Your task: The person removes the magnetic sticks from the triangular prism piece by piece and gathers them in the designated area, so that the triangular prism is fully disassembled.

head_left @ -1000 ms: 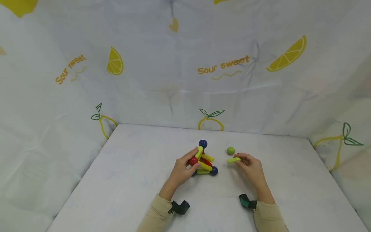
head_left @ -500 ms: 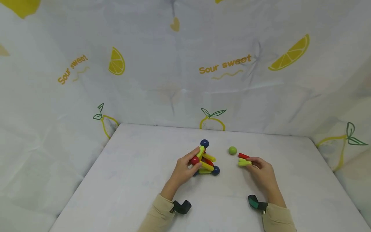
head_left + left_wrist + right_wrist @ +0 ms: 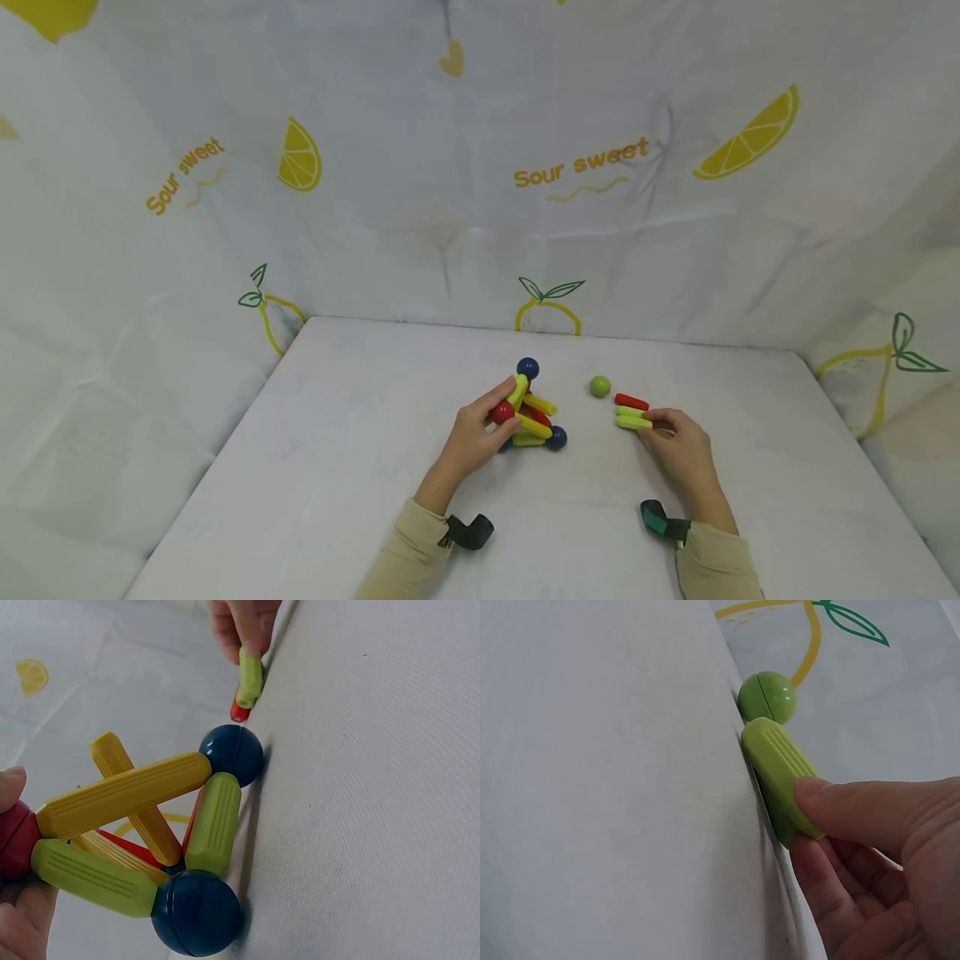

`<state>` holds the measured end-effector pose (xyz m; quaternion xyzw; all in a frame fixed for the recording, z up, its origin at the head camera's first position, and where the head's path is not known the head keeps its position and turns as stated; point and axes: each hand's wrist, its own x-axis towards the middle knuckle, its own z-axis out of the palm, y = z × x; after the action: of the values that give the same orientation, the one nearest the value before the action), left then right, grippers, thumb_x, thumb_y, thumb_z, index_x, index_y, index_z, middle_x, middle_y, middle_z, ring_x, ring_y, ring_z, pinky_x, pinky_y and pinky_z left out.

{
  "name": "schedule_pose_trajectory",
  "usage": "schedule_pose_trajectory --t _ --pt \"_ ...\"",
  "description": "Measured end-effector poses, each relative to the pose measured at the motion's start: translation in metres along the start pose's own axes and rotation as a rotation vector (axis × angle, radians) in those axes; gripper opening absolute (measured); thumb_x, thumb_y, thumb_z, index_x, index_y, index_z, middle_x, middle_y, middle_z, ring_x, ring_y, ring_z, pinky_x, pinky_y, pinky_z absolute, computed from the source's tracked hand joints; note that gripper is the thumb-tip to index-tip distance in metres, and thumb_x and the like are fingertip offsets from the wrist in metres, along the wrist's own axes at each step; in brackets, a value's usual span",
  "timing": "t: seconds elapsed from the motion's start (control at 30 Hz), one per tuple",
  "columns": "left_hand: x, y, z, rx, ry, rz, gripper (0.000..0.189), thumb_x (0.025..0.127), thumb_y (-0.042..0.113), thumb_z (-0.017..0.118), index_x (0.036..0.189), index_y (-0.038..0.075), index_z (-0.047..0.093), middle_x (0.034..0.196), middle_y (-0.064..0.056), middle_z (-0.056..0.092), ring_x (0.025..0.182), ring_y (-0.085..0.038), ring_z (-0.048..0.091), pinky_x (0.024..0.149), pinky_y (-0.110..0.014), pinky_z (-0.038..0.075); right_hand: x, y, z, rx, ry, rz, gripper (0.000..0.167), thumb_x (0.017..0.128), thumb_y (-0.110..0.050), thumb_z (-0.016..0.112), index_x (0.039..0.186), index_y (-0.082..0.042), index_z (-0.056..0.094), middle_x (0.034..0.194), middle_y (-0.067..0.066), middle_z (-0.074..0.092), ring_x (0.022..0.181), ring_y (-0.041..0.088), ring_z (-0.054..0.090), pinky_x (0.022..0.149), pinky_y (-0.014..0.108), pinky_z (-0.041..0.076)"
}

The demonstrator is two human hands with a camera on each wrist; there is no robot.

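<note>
My left hand (image 3: 468,435) grips a magnetic stick-and-ball frame by its red ball (image 3: 503,412), fingertips also touching a light green stick. Blue balls (image 3: 196,913) mark other corners, joined by yellow sticks (image 3: 124,793), green sticks (image 3: 214,825) and red ones. One yellow stick (image 3: 541,405) juts out with a free end. To the right, my right hand (image 3: 681,450) pinches a light green magnetic stick (image 3: 780,769) between thumb and fingers, low at the tabletop. Right behind it lie a second light green stick (image 3: 629,411) and a red stick (image 3: 632,402).
A loose green ball (image 3: 600,386) rests behind and left of the sticks. The white tabletop (image 3: 337,467) runs back to a hanging cloth (image 3: 405,167) printed with lemons. Black straps with camera mounts (image 3: 471,533) sit at both wrists.
My right hand has moved right with the light green stick and lowered it beside the other sticks. The red stick has come into plain view. My left hand and the frame stay nearly still.
</note>
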<state>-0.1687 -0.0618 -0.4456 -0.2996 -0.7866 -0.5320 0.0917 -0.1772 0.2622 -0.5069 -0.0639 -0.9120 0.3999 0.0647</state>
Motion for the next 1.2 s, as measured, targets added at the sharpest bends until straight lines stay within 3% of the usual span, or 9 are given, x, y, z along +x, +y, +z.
schedule_pose_trajectory --t 0.1,0.2,0.43,0.53,0.63,0.77,0.93,1.0,1.2 --pt "0.000 0.001 0.000 -0.001 0.001 -0.002 0.052 0.087 -0.002 0.064 0.134 -0.011 0.044 0.138 -0.027 0.046 0.126 -0.039 0.048 0.092 -0.041 0.049 0.001 0.004 0.001 -0.020 0.027 -0.029 0.029 0.086 -0.010 0.068 0.111 0.003 0.061 0.112 0.022 0.061 0.102 0.032 0.061 0.077 0.014 0.053" --pt "0.000 0.001 0.000 -0.003 0.003 -0.004 0.052 0.087 -0.002 0.064 0.134 -0.012 0.044 0.138 -0.027 0.046 0.126 -0.039 0.048 0.092 -0.042 0.049 0.003 0.007 0.002 -0.022 0.051 -0.042 0.029 0.085 -0.009 0.068 0.109 0.004 0.060 0.109 0.022 0.062 0.099 0.032 0.062 0.070 0.004 0.044" --pt "0.000 0.002 0.000 0.003 0.001 -0.014 0.051 0.087 -0.001 0.063 0.134 -0.011 0.045 0.139 -0.027 0.046 0.126 -0.039 0.048 0.092 -0.041 0.049 0.005 0.010 0.003 -0.017 0.049 -0.019 0.033 0.086 -0.009 0.067 0.114 0.006 0.056 0.110 0.023 0.060 0.101 0.034 0.062 0.069 0.001 0.040" --pt "0.000 0.002 0.000 0.004 -0.001 -0.017 0.051 0.087 -0.001 0.063 0.134 -0.011 0.045 0.139 -0.026 0.045 0.126 -0.038 0.048 0.092 -0.041 0.049 0.004 0.009 0.003 -0.005 0.046 -0.001 0.036 0.086 -0.010 0.066 0.117 0.006 0.055 0.113 0.023 0.059 0.103 0.035 0.060 0.074 0.007 0.046" --pt "-0.001 0.001 0.000 0.004 -0.004 -0.018 0.051 0.087 -0.001 0.063 0.134 -0.010 0.045 0.139 -0.027 0.045 0.127 -0.038 0.047 0.092 -0.041 0.049 0.003 0.007 0.003 0.006 0.048 0.015 0.039 0.087 -0.011 0.065 0.119 0.007 0.053 0.115 0.024 0.057 0.106 0.036 0.059 0.084 0.024 0.053" --pt "-0.001 0.000 0.000 0.008 -0.001 -0.023 0.052 0.087 0.000 0.063 0.135 -0.009 0.044 0.139 -0.026 0.045 0.127 -0.037 0.047 0.093 -0.040 0.049 0.003 0.003 0.003 0.013 0.052 0.044 0.042 0.088 -0.013 0.064 0.123 0.006 0.050 0.120 0.024 0.054 0.110 0.036 0.056 0.094 0.045 0.048" --pt "-0.001 -0.002 0.001 0.009 0.007 -0.026 0.053 0.087 0.001 0.064 0.135 -0.008 0.044 0.139 -0.025 0.046 0.127 -0.035 0.048 0.093 -0.039 0.049 0.002 -0.004 0.001 0.054 0.058 0.046 0.046 0.091 -0.018 0.060 0.130 0.002 0.048 0.129 0.023 0.052 0.119 0.038 0.052 0.101 0.049 0.044" --pt "-0.001 -0.003 0.001 0.007 0.007 -0.027 0.053 0.087 0.001 0.064 0.136 -0.008 0.044 0.139 -0.025 0.045 0.127 -0.035 0.048 0.093 -0.039 0.049 0.001 -0.008 0.000 0.065 0.064 0.012 0.046 0.092 -0.021 0.060 0.131 0.000 0.048 0.130 0.022 0.053 0.120 0.036 0.052 0.102 0.045 0.043" --pt "-0.002 -0.005 0.002 0.005 0.006 -0.037 0.053 0.088 0.002 0.064 0.136 -0.007 0.044 0.140 -0.023 0.045 0.128 -0.034 0.047 0.094 -0.038 0.049 -0.003 -0.019 0.001 0.158 0.058 -0.113 0.046 0.091 -0.020 0.063 0.130 0.002 0.050 0.130 0.021 0.055 0.119 0.036 0.053 0.089 0.003 0.042"
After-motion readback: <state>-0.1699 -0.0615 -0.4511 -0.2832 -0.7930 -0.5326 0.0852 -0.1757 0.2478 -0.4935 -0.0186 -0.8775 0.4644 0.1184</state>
